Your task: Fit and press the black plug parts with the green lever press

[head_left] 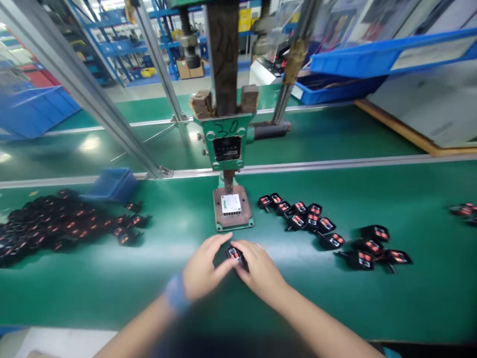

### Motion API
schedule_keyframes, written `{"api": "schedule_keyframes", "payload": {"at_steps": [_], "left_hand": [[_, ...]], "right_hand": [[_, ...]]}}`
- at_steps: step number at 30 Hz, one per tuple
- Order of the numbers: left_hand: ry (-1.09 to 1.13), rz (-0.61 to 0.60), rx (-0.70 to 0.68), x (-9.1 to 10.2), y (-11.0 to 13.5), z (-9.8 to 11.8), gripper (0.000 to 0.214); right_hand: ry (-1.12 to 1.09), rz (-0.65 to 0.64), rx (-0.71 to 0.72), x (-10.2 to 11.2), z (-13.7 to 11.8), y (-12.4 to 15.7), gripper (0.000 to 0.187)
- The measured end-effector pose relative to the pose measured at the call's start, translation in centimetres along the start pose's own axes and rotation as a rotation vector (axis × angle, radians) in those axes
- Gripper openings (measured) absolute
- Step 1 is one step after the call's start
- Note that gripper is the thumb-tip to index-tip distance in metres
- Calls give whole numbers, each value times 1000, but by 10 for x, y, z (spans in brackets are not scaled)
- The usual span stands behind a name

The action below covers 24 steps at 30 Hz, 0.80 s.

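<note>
My left hand (204, 268) and my right hand (259, 268) meet over the green table just in front of the press. Together they pinch one small black part with a red and white insert (233, 253). The fingers of both hands are curled round it. Directly beyond them stands a green hand press (227, 144) with a brown base plate (219, 221) that carries a white square fixture (231, 204). A blue band sits on my left wrist (175, 293).
A large heap of the same black parts (55, 223) lies at the left, beside a small blue bin (112, 184). A row of several more parts (328, 233) runs to the right. Blue trays (372, 59) stand at the back right. Slanted metal frame bars (85, 94) rise at the left.
</note>
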<state>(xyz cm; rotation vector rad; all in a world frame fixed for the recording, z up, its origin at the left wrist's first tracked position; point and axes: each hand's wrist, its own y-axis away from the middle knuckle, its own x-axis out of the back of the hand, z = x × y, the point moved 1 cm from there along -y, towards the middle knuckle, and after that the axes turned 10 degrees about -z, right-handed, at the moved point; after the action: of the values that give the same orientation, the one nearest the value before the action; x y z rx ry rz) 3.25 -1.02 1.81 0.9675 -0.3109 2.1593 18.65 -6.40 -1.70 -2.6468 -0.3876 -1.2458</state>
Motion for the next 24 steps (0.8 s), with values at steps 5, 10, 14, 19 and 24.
{"api": "schedule_keyframes", "payload": {"at_steps": [5, 10, 14, 19, 24], "left_hand": [[-58, 5, 13, -29, 0, 1, 51], [-218, 122, 93, 6, 31, -46, 54], [-533, 563, 214, 56, 56, -77, 66], [-484, 633, 165, 47, 47, -49, 63], [1, -128, -129, -7, 1, -18, 72]], "right_hand": [[56, -2, -71, 11, -4, 16, 55], [361, 456, -240, 64, 27, 40, 27], [633, 478, -391, 97, 63, 40, 31], [440, 190, -226, 92, 64, 30, 37], [125, -220, 45, 60, 22, 14, 44]]}}
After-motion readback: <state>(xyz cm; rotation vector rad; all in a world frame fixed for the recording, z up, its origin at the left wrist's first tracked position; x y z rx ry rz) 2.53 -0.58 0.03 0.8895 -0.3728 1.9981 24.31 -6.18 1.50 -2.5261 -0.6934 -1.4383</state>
